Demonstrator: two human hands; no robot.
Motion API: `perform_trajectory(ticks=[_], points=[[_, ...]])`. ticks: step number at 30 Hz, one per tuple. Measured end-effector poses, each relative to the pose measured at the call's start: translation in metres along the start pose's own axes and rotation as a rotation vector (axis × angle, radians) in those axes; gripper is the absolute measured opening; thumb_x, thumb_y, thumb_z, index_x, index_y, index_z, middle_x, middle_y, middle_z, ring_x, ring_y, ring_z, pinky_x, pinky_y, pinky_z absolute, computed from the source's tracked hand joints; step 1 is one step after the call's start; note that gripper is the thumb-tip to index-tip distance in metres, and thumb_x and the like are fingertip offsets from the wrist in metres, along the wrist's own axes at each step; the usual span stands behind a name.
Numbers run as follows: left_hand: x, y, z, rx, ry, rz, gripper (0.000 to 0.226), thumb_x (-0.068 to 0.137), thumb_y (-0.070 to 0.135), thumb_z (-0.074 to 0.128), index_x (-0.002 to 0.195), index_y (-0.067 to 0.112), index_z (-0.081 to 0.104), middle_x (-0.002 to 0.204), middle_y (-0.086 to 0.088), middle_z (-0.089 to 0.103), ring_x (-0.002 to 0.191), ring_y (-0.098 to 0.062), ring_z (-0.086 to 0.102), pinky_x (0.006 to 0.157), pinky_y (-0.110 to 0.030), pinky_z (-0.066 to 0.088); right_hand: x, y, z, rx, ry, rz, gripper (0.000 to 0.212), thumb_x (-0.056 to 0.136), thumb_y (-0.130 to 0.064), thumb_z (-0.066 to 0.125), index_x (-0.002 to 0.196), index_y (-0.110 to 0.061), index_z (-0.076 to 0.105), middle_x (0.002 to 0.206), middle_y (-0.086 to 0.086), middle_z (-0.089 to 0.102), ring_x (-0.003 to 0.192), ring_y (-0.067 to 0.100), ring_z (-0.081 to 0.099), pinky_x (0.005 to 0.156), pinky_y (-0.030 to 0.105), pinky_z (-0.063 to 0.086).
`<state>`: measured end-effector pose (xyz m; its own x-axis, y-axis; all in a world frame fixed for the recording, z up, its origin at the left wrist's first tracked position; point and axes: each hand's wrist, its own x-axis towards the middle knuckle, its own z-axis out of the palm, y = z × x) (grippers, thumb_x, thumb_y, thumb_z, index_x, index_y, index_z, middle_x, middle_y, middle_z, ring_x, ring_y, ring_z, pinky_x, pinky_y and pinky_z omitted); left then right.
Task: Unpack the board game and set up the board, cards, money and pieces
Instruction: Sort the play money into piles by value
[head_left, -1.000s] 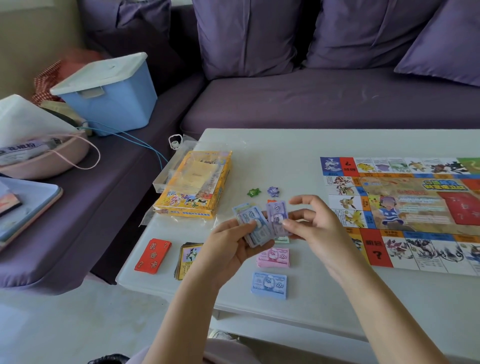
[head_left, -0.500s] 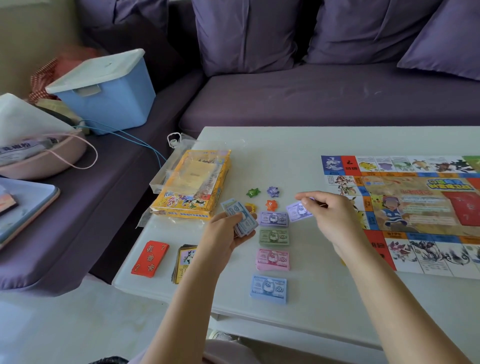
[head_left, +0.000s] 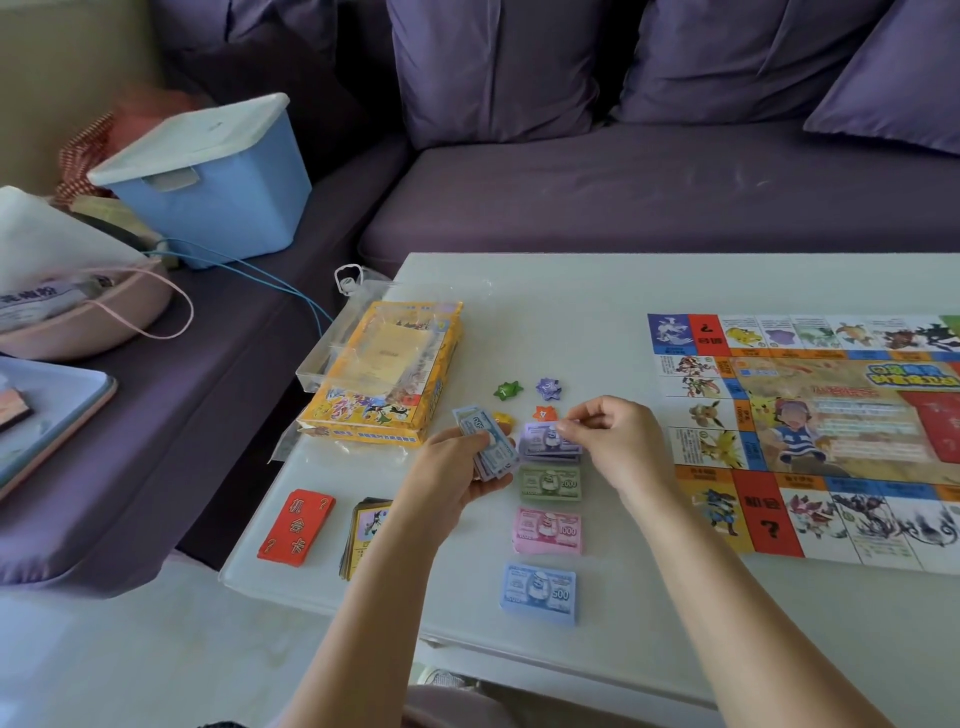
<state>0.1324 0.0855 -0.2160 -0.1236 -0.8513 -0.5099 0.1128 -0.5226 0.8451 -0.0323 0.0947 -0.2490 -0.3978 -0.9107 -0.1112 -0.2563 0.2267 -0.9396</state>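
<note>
On the white rectangular table (head_left: 623, 291), head view, left of centre: grips in the left hand (head_left: 452, 473) a fanned wad of blue and purple paper banknotes (head_left: 485, 439), fingers curled beneath, thumb across the top. Pinches between thumb and forefinger of the right hand (head_left: 618, 441) the edge of the top purple note (head_left: 543, 434) over the purple banknote pile (head_left: 550, 453), remaining fingers loosely curled; cannot tell whether that note lies flat on the pile or just clear of it. Below the purple pile, in one column toward the near edge, each apart from the next: green banknote pile marked 2000 (head_left: 550, 483), pink banknote pile marked 1000 (head_left: 548, 530), blue banknote pile marked 500 (head_left: 539, 592). Just behind the hands: green star-shaped plastic token (head_left: 507, 391), purple star-shaped token (head_left: 549, 387) beside it, orange token (head_left: 543, 413) nearer the right hand, yellow token (head_left: 501, 418) partly hidden by the wad. Left of the tokens: yellow cardboard game box in clear plastic wrap (head_left: 384, 374), lying flat near the table's left edge. Near the front-left corner: red card deck with question marks (head_left: 297, 526); just to its right, deck of picture cards (head_left: 363, 530), partly covered by the left forearm. At the right of the table, well apart from the banknote piles: unfolded colourful game board (head_left: 805, 431), lying flat, running out of frame. Behind and left of the table: purple fabric sofa (head_left: 623, 182), carrying a light-blue plastic storage bin with white lid (head_left: 218, 197) and a pink bag (head_left: 78, 322).
</note>
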Motion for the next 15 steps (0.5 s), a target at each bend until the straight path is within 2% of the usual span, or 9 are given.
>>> perform_trajectory(ticks=[5,11,15], points=[[0.0,-0.0019,0.0015,-0.002,-0.017,-0.007,0.026,0.098,0.002,0.041,0.088,0.009,0.063,0.087,-0.007,0.07,0.081,-0.02,0.066,0.074,-0.036,0.053,-0.0003,0.0015,0.0028,-0.062,0.035,-0.014,0.012,0.078,-0.015,0.078,0.078,-0.014,0.066,0.072,-0.001,0.066,0.065,0.011,0.059,0.056,0.015,0.041],[0.0025,-0.0032,0.0012,-0.012,-0.022,-0.013,0.019,0.098,0.002,0.041,0.097,0.006,0.059,0.096,-0.008,0.069,0.086,-0.021,0.066,0.072,-0.036,0.055,-0.002,-0.0005,0.003,-0.061,0.03,-0.015,0.012,0.078,-0.016,0.077,0.077,-0.015,0.065,0.071,-0.003,0.065,0.065,0.009,0.059,0.058,0.016,0.042],[0.0025,-0.0037,0.0015,-0.018,-0.025,-0.013,0.021,0.098,0.001,0.041,0.092,0.007,0.06,0.092,-0.008,0.069,0.085,-0.022,0.066,0.074,-0.037,0.054,-0.0016,-0.0013,0.0021,0.019,0.024,0.022,0.012,0.077,-0.015,0.078,0.075,-0.015,0.066,0.073,-0.001,0.068,0.068,0.012,0.061,0.062,0.02,0.044]])
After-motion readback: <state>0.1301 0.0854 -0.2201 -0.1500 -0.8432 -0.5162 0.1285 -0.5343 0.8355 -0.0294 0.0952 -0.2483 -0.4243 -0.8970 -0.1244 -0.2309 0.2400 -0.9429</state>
